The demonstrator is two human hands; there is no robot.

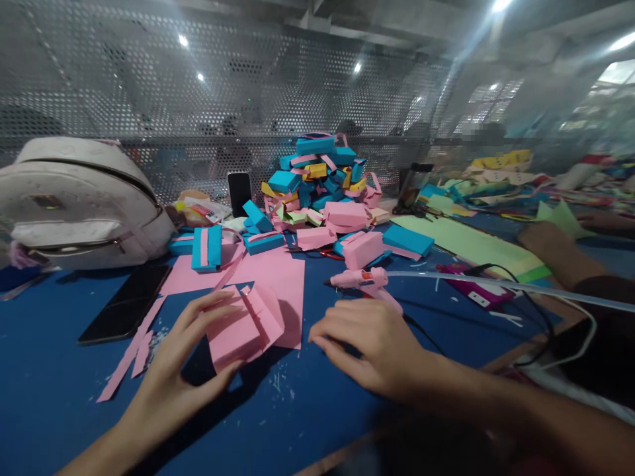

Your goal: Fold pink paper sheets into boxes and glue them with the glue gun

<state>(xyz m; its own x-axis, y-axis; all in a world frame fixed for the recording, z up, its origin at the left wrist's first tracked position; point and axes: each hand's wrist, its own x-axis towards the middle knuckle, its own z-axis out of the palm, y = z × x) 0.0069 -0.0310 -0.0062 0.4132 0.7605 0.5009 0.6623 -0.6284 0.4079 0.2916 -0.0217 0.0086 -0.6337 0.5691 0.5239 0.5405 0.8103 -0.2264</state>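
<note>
A small pink paper box (231, 330) with its flap raised sits on the table in front of me. My left hand (183, 363) grips it, with fingers over the top and thumb at the near side. My right hand (367, 340) is apart from the box, its fingers curled in toward the thumb and nothing visible between them. Just beyond that hand lies a pink hot glue gun (360, 279), nozzle pointing left, with a long clear glue stick (471, 281) trailing from its back. Pink paper sheets (292, 284) lie behind the box.
Blue, pink and yellow paper boxes (317, 182) are heaped at the back. On the left are a black phone (126, 304), pink strips (131, 350) and a white backpack (84, 205). A purple power strip (479, 287), green sheets (476, 244) and another person's arm (550, 254) are at right.
</note>
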